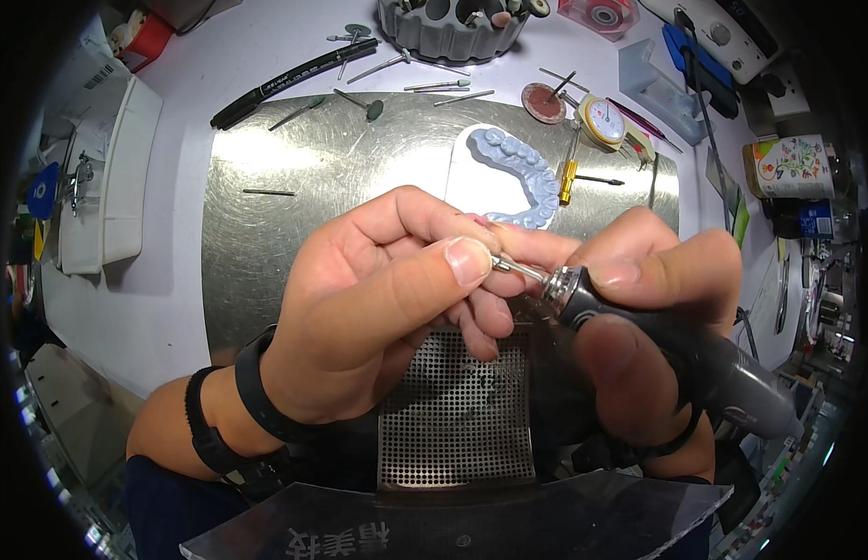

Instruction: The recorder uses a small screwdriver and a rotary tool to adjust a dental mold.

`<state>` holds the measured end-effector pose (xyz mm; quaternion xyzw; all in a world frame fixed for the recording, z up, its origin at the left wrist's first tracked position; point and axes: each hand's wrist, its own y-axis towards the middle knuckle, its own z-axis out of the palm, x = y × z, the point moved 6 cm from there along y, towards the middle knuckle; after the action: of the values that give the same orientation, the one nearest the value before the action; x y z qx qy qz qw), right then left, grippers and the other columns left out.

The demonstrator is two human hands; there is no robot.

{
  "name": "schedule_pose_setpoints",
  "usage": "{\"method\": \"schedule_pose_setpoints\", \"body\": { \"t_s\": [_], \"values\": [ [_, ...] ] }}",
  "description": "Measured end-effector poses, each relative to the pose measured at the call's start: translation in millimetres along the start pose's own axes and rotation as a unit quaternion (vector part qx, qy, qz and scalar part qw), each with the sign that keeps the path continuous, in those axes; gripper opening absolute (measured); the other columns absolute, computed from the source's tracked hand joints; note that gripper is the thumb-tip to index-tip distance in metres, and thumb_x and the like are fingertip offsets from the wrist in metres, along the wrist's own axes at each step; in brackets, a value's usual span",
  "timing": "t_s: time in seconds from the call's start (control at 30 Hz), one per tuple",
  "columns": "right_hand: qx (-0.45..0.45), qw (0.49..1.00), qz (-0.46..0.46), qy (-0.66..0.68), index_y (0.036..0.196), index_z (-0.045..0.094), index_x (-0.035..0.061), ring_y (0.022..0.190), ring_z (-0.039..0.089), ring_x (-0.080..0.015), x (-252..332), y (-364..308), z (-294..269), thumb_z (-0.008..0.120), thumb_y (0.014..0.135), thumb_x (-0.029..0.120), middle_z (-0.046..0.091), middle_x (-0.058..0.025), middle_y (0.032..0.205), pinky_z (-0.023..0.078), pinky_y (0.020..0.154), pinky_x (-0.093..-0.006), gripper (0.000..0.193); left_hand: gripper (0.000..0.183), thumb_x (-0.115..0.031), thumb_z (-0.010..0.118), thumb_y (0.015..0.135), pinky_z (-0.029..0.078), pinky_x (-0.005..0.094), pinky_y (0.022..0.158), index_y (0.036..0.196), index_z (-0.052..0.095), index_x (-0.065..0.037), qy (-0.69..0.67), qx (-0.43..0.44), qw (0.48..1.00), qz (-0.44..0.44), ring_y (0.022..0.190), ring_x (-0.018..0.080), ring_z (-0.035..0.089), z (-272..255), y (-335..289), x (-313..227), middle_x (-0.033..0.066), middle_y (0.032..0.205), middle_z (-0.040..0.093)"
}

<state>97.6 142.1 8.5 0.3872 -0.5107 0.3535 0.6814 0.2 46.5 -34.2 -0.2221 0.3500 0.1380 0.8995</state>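
My right hand point(658, 299) is wrapped round a dark rotary handpiece point(677, 336), its metal nose pointing left. A thin bur point(520, 270) runs from the nose to the thumb tip of my left hand point(387, 280). The left thumb and forefinger are pinched together, and whatever small piece they hold is mostly hidden; a pinkish bit point(481, 220) shows at the fingertips. Just beyond both hands lies a blue-grey dental arch model point(544, 187) on a white base. Below them a perforated metal plate point(453, 411) slopes toward me.
Loose burs point(369, 103), a black marker point(294, 82) and a grey bur holder point(453, 33) lie at the back. A dial caliper point(604, 121) and a red cutting disc point(543, 103) sit back right. At left stands a white tray point(126, 177). A clear shield point(453, 527) spans the front.
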Motion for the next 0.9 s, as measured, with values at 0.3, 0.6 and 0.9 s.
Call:
{"method": "schedule_pose_setpoints", "body": {
  "t_s": [0.3,0.6,0.9],
  "values": [
    [-0.002,1.0,0.013,0.007,0.106,0.043,0.0089,0.1,0.062,-0.0379,1.9,3.4,-0.7,0.063,0.092,0.021,0.051,-0.0116,0.087,0.047,0.096,-0.0542,0.027,0.011,-0.013,0.051,0.09,0.048,0.0253,0.057,0.089,0.051,-0.002,-0.007,-0.028,0.999,-0.02,0.061,0.0141,0.056,2.9,-0.7,-2.7,0.0116,0.075,0.061],
    [0.038,0.998,-0.047,-0.01,0.105,0.043,0.0084,0.094,0.064,-0.0358,-1.5,2.9,-3.4,0.063,0.092,0.02,0.05,-0.0112,0.087,0.045,0.098,-0.0573,0.027,0.012,-0.015,0.051,0.09,0.048,0.026,0.058,0.088,0.051,-0.003,-0.002,-0.008,1.0,-0.008,0.061,0.0143,0.056,2.8,-0.9,-1.8,0.0108,0.077,0.062],
    [0.04,0.998,-0.041,-0.021,0.107,0.043,0.0087,0.097,0.063,-0.0354,-1.6,2.8,-0.6,0.064,0.091,0.021,0.05,-0.0115,0.087,0.046,0.097,-0.0558,0.028,0.012,-0.015,0.051,0.09,0.047,0.0267,0.059,0.089,0.051,-0.003,0.015,0.005,1.0,0.014,0.06,0.0145,0.055,-0.6,-0.6,0.3,0.0114,0.074,0.061]
  ]
}}
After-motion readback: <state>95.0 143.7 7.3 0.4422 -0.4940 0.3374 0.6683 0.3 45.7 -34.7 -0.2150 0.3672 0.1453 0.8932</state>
